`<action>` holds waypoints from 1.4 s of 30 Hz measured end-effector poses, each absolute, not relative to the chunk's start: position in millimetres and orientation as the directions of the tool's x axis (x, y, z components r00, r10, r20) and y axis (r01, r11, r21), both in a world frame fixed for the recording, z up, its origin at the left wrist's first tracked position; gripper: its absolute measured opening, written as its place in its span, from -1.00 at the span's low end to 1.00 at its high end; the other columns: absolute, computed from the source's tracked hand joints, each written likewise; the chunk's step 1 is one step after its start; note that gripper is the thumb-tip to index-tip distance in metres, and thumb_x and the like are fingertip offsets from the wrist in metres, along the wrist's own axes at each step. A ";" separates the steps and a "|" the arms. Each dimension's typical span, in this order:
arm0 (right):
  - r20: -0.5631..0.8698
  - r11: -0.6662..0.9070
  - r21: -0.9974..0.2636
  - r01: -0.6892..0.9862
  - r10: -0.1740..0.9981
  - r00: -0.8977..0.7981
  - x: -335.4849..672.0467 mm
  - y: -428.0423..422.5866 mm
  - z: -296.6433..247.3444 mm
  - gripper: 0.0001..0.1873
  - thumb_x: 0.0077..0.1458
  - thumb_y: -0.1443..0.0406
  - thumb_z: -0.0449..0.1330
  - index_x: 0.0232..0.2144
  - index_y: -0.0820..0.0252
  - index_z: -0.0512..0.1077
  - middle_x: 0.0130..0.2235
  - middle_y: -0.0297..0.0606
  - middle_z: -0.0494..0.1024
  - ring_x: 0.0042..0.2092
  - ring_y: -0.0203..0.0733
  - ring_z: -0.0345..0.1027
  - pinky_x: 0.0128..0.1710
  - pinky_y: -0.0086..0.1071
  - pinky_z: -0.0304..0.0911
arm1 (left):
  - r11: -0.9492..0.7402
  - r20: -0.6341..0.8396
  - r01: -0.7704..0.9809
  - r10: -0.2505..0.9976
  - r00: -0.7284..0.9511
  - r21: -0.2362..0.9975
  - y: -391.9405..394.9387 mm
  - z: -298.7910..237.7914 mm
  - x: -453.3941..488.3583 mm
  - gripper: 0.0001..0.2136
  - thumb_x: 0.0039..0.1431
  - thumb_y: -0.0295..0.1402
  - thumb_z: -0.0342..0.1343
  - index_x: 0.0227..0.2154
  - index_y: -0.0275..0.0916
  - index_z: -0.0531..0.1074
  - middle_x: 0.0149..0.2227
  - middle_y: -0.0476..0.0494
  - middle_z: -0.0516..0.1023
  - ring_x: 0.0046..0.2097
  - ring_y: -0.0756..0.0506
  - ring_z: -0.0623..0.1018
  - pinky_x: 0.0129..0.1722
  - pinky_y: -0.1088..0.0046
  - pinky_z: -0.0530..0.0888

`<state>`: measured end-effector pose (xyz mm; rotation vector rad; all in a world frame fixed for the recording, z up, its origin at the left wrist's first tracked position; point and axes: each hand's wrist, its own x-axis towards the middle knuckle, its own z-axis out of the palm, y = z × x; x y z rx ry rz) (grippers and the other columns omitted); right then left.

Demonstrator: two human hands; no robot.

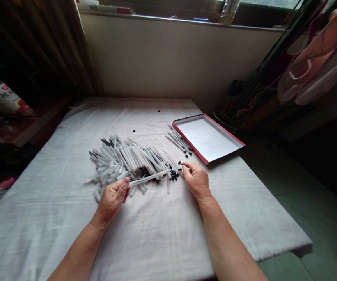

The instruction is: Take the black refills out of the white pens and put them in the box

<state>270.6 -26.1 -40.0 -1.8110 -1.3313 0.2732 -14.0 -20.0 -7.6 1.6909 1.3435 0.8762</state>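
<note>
My left hand (113, 200) is closed on a slim translucent pen barrel (153, 176) that points to the right over the table. To its right, the thumb and forefinger of my right hand (195, 179) are pinched together beside a few small black plugs (174, 175); whatever they hold is too small to make out. Behind my left hand spreads a large pile of whitish pen barrels (133, 157), with dark tips among them. Several pens (179, 140) lie side by side along the left edge of a shallow box lid (211, 138).
A wrinkled pale cloth (156, 234) covers the table. The red-edged lid sits at the right rear. One stray black plug (133, 130) and a red bit (158, 111) lie farther back. A labelled jar (4, 95) stands at the left; pink bags (317, 58) hang at the right.
</note>
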 end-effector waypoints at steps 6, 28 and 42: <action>0.183 0.117 -0.959 0.258 0.951 0.248 251.3 -32.2 -22.7 -0.65 0.10 0.05 0.19 -0.32 0.20 0.61 -0.42 -0.22 0.60 -0.46 -0.23 0.38 -0.41 -0.36 0.33 | -0.135 0.043 0.433 0.975 0.216 0.891 -20.6 -6.3 -13.4 -0.41 0.21 0.16 -0.15 -0.74 -0.19 0.19 -0.75 0.03 0.22 -0.64 0.04 0.23 -0.60 0.52 0.24; 0.339 0.037 -0.889 0.457 0.723 0.602 254.9 -15.6 -34.6 -0.68 0.18 0.09 0.10 -0.39 0.20 0.48 -0.42 -0.21 0.63 -0.54 -0.24 0.45 -0.48 -0.40 0.30 | -0.098 0.110 0.400 0.994 -0.008 0.911 -10.3 -2.0 -37.2 -0.49 0.16 0.10 0.00 -0.70 -0.20 0.27 -0.72 0.04 0.26 -0.65 0.03 0.25 -0.66 0.52 0.23; 0.490 0.297 -0.750 0.591 0.850 0.195 242.4 -36.0 -22.4 -0.60 0.27 0.12 0.01 -0.45 0.17 0.51 -0.46 -0.22 0.53 -0.37 -0.20 0.42 -0.30 -0.38 0.29 | -0.217 0.149 0.400 0.970 0.194 0.891 -16.6 -13.6 -23.5 -0.51 0.24 0.08 -0.08 -0.60 -0.22 0.29 -0.65 0.04 0.30 -0.59 0.04 0.31 -0.56 0.54 0.29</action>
